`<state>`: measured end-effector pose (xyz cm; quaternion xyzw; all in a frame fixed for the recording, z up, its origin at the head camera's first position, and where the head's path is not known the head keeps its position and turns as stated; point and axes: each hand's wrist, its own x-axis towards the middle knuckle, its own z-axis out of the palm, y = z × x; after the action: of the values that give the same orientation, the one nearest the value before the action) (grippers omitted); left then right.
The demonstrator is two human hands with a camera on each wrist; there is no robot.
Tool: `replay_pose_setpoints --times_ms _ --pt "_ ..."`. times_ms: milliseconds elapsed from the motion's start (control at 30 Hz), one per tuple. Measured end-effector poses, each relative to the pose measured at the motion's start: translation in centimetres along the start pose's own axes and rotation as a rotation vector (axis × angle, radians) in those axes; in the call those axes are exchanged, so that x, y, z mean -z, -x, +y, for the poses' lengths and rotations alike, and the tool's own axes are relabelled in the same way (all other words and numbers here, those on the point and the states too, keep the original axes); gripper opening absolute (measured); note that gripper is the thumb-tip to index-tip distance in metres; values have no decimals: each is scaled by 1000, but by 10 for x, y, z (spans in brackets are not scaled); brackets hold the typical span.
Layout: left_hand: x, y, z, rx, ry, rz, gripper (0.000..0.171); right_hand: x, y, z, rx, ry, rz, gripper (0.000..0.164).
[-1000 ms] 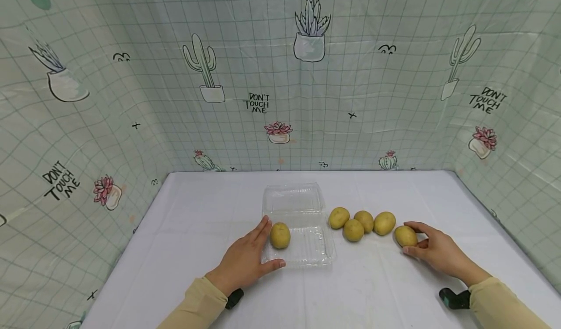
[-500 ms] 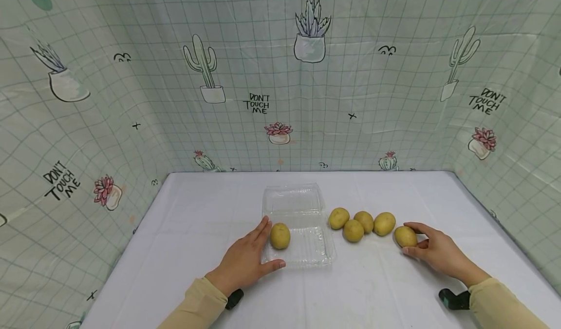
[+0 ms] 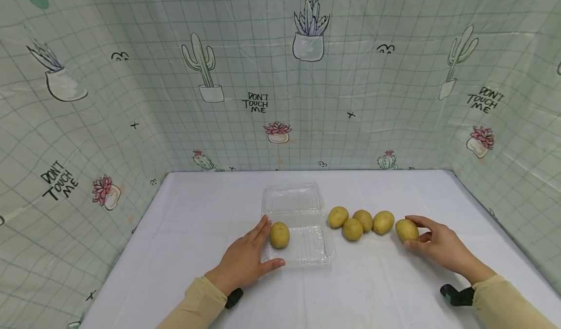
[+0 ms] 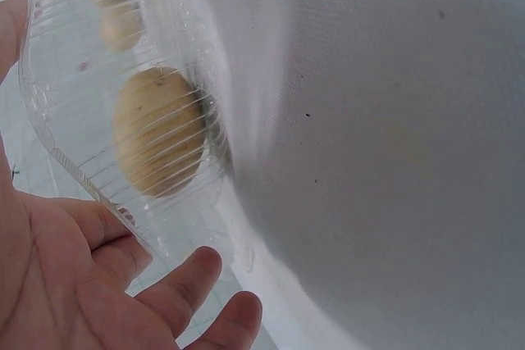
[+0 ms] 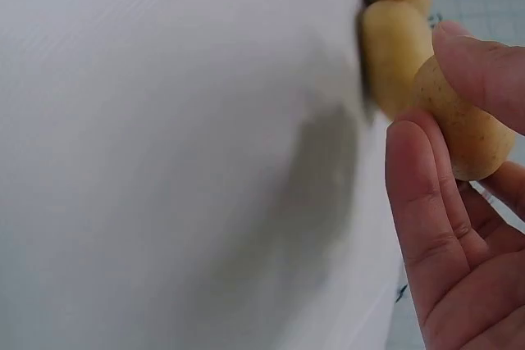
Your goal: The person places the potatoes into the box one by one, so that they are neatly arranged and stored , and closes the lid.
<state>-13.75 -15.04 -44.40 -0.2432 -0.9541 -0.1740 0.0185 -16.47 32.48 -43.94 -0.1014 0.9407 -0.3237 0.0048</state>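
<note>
My right hand (image 3: pixel 442 248) pinches a yellow potato (image 3: pixel 406 231) between thumb and fingers, at the right end of a row of potatoes. In the right wrist view the same potato (image 5: pixel 466 125) sits between the thumb and the fingers, and a shadow falls on the cloth beside it. My left hand (image 3: pixel 245 258) rests with fingers extended along the left side of a clear plastic clamshell box (image 3: pixel 307 246), its thumb at the front edge. One potato (image 3: pixel 279 235) lies inside the box's near half, and it shows through the ribbed wall in the left wrist view.
Several loose potatoes (image 3: pixel 352 229) lie close together between the box and my right hand. The box's lid (image 3: pixel 292 200) is folded back, away from me. A white cloth (image 3: pixel 350 290) covers the table, with a printed curtain (image 3: pixel 245 139) behind and at both sides.
My right hand has raised its potato slightly from where it lay on the cloth. My left hand, the box and the other potatoes have stayed in place.
</note>
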Motion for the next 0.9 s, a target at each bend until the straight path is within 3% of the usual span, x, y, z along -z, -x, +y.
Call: replay_pose_setpoints --times_ms 333,900 --pt "3 0 2 12 4 -14 98 -3 -24 -54 122 -93 -27 68" --pt "2 -1 2 15 -8 -4 99 -61 -58 -136 213 -253 -134 64"
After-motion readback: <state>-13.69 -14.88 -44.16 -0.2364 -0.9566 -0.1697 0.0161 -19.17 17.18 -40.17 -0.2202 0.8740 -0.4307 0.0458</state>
